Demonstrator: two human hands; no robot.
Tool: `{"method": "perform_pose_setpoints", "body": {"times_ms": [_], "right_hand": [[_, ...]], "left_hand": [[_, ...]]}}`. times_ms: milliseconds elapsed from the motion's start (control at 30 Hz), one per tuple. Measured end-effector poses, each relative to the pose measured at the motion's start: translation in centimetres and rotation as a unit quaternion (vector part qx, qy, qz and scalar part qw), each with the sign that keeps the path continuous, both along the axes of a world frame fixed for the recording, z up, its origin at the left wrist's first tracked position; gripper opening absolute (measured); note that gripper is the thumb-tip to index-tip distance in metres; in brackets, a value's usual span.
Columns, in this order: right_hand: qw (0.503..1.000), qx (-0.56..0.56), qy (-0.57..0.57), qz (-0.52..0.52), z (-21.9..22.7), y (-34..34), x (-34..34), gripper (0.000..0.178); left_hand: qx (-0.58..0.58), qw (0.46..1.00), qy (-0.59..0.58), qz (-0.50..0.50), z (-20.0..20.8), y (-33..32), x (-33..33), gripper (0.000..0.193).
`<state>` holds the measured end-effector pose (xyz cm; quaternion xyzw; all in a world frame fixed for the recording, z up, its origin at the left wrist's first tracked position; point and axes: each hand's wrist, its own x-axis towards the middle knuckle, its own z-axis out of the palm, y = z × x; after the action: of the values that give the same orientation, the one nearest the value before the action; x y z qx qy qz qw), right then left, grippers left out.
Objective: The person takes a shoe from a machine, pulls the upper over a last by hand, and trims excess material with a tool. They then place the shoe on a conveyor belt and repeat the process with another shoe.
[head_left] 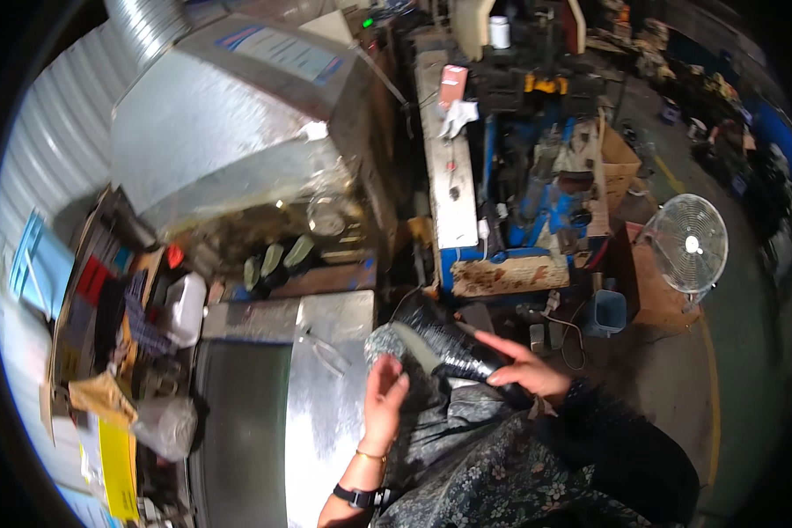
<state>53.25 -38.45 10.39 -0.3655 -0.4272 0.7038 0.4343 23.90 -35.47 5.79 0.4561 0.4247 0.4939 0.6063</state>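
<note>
Head view: my right hand (526, 371) grips the black wrapped roll (453, 339), left hand (384, 398) open beside it; I'd steady it against the counter (326, 387).

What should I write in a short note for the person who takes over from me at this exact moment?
Left hand: open, palm up against the near end of the black wrapped roll; it grips nothing.
Right hand: closed over the side of the roll, holding it.
The roll lies tilted over the lap, beside the right edge of the shiny metal table.
Done: the roll is off the table and in hand.
Left: it has not been set down anywhere. From this view I cannot tell whether its wrapping is open.
Nearby: a white fan stands on the floor to the right.
</note>
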Motion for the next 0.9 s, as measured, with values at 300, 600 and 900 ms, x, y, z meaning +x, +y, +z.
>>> {"method": "perform_pose_setpoints", "body": {"times_ms": [300, 600, 900], "right_hand": [[0.679, 0.264, -0.565, -0.387, 11.2, 15.6, 21.8, 0.080], [0.693, 0.207, -0.583, -0.371, 14.2, 23.3, 29.1, 0.072], [0.618, 0.132, -0.698, -0.337, 15.3, 22.9, 24.2, 0.074]], "left_hand": [[0.298, 0.841, 0.435, -0.119, -4.0, -4.0, -0.3, 0.032], [0.349, 0.813, 0.455, -0.100, -4.7, -3.3, 0.9, 0.018], [0.331, 0.805, 0.483, -0.096, -4.8, -3.5, 1.5, 0.016]]}}
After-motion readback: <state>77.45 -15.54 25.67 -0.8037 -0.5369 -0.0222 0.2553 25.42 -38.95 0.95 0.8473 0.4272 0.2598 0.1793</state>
